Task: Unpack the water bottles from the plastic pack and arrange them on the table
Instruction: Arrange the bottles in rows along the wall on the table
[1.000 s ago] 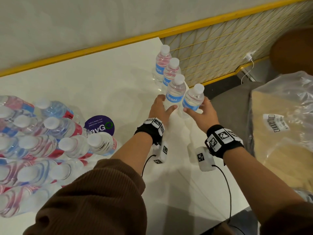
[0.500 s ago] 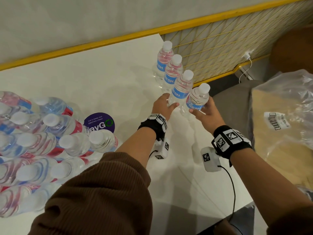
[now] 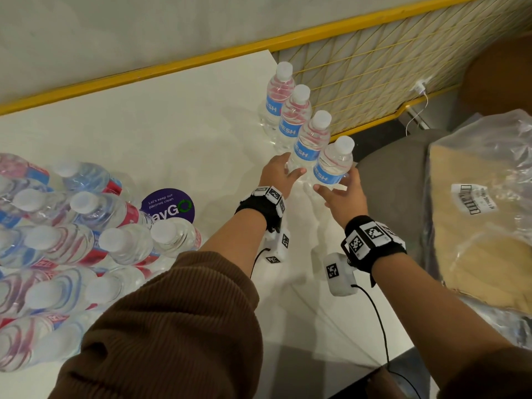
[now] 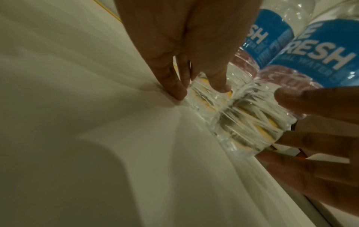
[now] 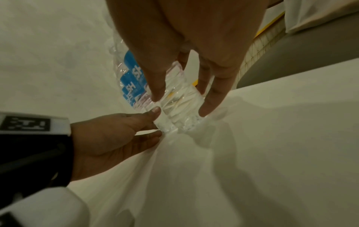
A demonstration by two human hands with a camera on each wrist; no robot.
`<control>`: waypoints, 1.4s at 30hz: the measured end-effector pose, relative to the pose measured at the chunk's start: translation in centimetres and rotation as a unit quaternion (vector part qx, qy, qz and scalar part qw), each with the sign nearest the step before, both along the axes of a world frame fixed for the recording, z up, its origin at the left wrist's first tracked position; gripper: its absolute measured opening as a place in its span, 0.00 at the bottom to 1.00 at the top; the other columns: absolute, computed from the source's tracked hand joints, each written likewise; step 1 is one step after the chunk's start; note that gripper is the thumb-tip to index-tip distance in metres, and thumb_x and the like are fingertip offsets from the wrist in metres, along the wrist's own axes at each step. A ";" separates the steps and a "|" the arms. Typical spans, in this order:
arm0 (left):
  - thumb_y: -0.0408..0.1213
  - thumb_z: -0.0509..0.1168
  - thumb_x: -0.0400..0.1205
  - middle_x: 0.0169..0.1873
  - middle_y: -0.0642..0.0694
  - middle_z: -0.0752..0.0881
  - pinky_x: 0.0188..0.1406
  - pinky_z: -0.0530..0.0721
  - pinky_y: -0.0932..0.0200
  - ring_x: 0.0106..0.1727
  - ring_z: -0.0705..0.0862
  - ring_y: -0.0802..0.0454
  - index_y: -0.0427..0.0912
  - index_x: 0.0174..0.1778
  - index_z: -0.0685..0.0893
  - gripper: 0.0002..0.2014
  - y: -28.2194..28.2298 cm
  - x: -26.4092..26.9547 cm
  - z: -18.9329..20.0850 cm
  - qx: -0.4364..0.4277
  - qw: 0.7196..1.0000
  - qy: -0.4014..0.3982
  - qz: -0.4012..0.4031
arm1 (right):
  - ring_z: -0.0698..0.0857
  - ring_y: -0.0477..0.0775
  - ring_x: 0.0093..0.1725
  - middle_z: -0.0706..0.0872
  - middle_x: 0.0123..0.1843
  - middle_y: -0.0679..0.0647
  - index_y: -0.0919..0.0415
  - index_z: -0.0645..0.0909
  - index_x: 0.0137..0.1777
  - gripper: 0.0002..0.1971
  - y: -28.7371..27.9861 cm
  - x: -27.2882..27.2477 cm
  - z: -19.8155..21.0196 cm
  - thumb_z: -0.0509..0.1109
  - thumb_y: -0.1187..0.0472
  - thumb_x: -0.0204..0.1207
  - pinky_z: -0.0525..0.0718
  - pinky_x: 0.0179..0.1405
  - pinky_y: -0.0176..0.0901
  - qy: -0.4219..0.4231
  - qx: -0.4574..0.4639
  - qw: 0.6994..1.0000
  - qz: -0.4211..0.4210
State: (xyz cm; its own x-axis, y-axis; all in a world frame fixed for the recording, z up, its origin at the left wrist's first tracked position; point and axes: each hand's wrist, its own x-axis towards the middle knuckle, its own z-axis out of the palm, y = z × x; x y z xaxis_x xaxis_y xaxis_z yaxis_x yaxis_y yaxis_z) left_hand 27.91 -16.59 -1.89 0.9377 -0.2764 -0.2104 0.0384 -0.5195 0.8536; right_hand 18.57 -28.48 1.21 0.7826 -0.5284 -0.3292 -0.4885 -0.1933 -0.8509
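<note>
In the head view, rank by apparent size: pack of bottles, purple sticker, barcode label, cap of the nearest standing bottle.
1. pack of bottles
2. purple sticker and barcode label: alike, not ranked
3. cap

Table (image 3: 138,145): upright bottle row (image 3: 290,122), bottle pack (image 3: 57,243), sticker (image 3: 168,204).

Plastic pack (image 3: 51,254) partly off-frame left

The setting appeared to be an office pantry or break area, as indicated by a white surface (image 3: 172,133) bearing a purple sticker (image 3: 168,204) printed "Let's keep our pantries clean", a plain grey wall (image 3: 115,30), a yellow-framed wire mesh panel (image 3: 374,67) and a barcode-labelled, plastic-wrapped parcel (image 3: 475,254).
</note>
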 end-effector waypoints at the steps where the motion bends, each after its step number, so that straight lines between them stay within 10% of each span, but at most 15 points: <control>1: 0.45 0.69 0.79 0.66 0.38 0.80 0.63 0.80 0.51 0.61 0.83 0.42 0.38 0.75 0.72 0.30 0.0 0.0 -0.1 0.000 1.000 0.003 0.001 | 0.83 0.57 0.62 0.78 0.70 0.49 0.46 0.63 0.74 0.36 0.1 0.0 -0.1 0.77 0.55 0.70 0.84 0.61 0.60 -0.002 0.002 1.000 -0.005; 22: 0.45 0.73 0.76 0.68 0.40 0.70 0.54 0.78 0.63 0.56 0.83 0.45 0.38 0.74 0.72 0.32 0.3 0.1 -1.1 0.013 1.000 0.001 0.000 | 0.80 0.50 0.60 0.80 0.66 0.52 0.45 0.67 0.74 0.32 1.2 -1.2 -2.0 0.74 0.46 0.71 0.80 0.64 0.50 0.018 -0.010 0.998 -0.063; 28: 0.48 0.74 0.73 0.65 0.38 0.72 0.62 0.82 0.46 0.59 0.82 0.39 0.39 0.73 0.71 0.35 -0.5 0.1 -1.2 0.040 0.999 -0.008 0.009 | 0.80 0.50 0.59 0.80 0.64 0.53 0.46 0.68 0.74 0.32 1.4 -1.2 -1.9 0.74 0.46 0.71 0.78 0.59 0.43 0.008 -0.010 0.997 -0.074; 42: 0.45 0.69 0.79 0.68 0.36 0.70 0.67 0.78 0.49 0.61 0.82 0.38 0.37 0.76 0.68 0.31 -0.2 0.3 -1.3 0.077 0.997 -0.016 -0.024 | 0.77 0.56 0.70 0.74 0.76 0.51 0.46 0.63 0.79 0.30 1.3 -0.8 -1.9 0.68 0.50 0.78 0.74 0.65 0.45 0.011 0.008 1.000 -0.016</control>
State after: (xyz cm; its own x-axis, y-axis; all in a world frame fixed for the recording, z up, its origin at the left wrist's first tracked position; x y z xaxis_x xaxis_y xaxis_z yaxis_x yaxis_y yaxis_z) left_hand 28.22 -16.81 -3.17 0.9309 -0.2880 -0.2249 -0.0151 -0.6452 0.7638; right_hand 17.77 -27.19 -0.71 0.7580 -0.5474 -0.3547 -0.5126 -0.1636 -0.8429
